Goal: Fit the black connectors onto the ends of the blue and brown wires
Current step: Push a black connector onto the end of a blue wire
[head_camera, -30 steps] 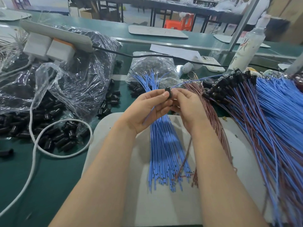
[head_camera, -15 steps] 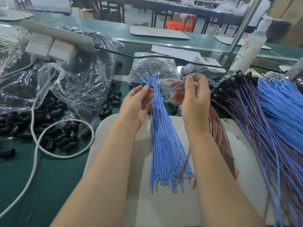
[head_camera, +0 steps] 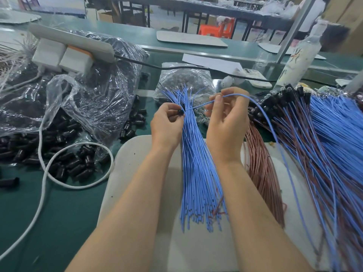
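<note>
**One connector in hand, many wires left to fit**

A black connector (head_camera: 180,112) was held up above the work, pinched between the thumb and fingertips (head_camera: 175,109) of the left hand (head_camera: 167,126). A single blue wire (head_camera: 198,105) was led to it from the right. The wire's end was met at the connector's mouth, but whether it was fully pushed home could not be told. Further along, the same wire was pinched between the thumb and forefinger of the right hand (head_camera: 225,122), with the other fingers loosely curled. From there it was draped in a long arc to the right and down.

The job was judged to be well under way but far from done. To the right, a large finished pile (head_camera: 324,154) of blue and brown wires was seen, with black connectors fitted at the far ends. Between the forearms, a bundle of blue wires (head_camera: 196,173) was laid on the white pad (head_camera: 137,154), and no connectors could be seen on it. A bundle of brown wires (head_camera: 261,173) was laid just beside it, partly hidden under the right wrist. A heap of loose connectors (head_camera: 74,165) was spread on the green bench (head_camera: 23,203) to the left, beside a clear plastic bag (head_camera: 94,99) that appeared to be filled with more.
</note>
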Tool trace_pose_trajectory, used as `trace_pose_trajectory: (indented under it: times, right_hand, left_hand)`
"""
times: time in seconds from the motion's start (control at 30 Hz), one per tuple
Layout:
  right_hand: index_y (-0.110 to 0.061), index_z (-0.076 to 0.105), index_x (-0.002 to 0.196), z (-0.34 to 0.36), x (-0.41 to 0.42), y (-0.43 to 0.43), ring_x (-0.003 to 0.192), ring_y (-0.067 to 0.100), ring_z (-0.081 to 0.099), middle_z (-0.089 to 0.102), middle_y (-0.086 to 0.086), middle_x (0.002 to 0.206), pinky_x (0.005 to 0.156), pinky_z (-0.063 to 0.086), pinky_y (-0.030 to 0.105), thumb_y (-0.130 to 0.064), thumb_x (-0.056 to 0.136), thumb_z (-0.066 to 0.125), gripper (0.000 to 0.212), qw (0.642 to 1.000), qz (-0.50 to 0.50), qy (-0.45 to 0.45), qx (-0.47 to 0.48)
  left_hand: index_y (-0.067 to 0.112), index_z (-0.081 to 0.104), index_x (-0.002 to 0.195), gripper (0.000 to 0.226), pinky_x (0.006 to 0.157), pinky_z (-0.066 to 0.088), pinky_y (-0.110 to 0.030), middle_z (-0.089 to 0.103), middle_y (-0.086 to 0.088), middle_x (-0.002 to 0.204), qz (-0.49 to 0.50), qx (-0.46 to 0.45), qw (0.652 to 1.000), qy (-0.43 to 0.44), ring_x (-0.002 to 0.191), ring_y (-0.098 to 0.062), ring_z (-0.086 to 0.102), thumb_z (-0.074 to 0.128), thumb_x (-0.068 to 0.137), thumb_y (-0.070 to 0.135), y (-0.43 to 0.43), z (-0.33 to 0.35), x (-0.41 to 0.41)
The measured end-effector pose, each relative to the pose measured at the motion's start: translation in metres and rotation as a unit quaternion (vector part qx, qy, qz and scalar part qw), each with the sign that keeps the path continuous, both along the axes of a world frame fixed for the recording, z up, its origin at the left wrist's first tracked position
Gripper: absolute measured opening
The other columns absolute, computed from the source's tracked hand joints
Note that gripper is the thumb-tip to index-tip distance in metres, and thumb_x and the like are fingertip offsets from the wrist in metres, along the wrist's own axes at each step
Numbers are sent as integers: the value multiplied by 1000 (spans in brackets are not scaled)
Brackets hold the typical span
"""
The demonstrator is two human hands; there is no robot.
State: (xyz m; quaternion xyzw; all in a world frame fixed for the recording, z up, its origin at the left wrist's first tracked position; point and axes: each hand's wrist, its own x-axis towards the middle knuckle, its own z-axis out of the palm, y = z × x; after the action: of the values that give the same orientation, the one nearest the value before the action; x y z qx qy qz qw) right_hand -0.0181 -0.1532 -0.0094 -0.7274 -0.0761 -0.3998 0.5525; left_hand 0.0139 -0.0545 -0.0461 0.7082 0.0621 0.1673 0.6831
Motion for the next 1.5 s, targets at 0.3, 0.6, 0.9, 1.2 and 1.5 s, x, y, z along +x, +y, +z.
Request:
trace_pose_trajectory:
  times: [0.3,0.6,0.9,1.2,1.5]
  right_hand:
    - [-11,46,95,-4,4,-3,68,17,63,62,14,84,68,52,29,-6,97,47,5,999,-12,-1,-45]
    - [-10,48,96,-3,8,-7,67,20,66,63,7,79,72,55,39,-5,96,50,5,997,9,61,37]
    - [-10,61,86,-4,15,-19,63,10,63,65,2,72,68,55,31,-8,92,57,7,986,21,104,130]
    - [-25,63,84,-4,9,-9,80,8,64,67,-4,86,80,52,32,-15,91,59,13,979,92,158,85]
    - [-22,52,133,3,3,-2,104,1,58,63,-8,117,101,43,31,-32,102,38,35,966,154,203,44]
  left_hand:
    - [19,59,91,24,79,51,-20,64,8,83,-31,58,998,-13,79,-9,62,55,87,-4,-5,3,-3]
    - [12,67,110,23,81,42,-15,64,-2,101,-73,199,975,-67,88,-10,57,57,90,6,-10,9,-10]
    - [12,63,103,15,81,45,-20,62,9,84,-48,235,966,-98,81,-8,57,64,88,14,-10,10,-15]
    - [16,70,103,17,80,36,-17,70,7,94,-22,282,942,-179,86,-12,54,64,87,14,-15,15,-21]
    - [13,70,105,22,84,44,-28,69,7,92,16,264,932,-248,88,-16,57,61,85,7,-17,25,-31]
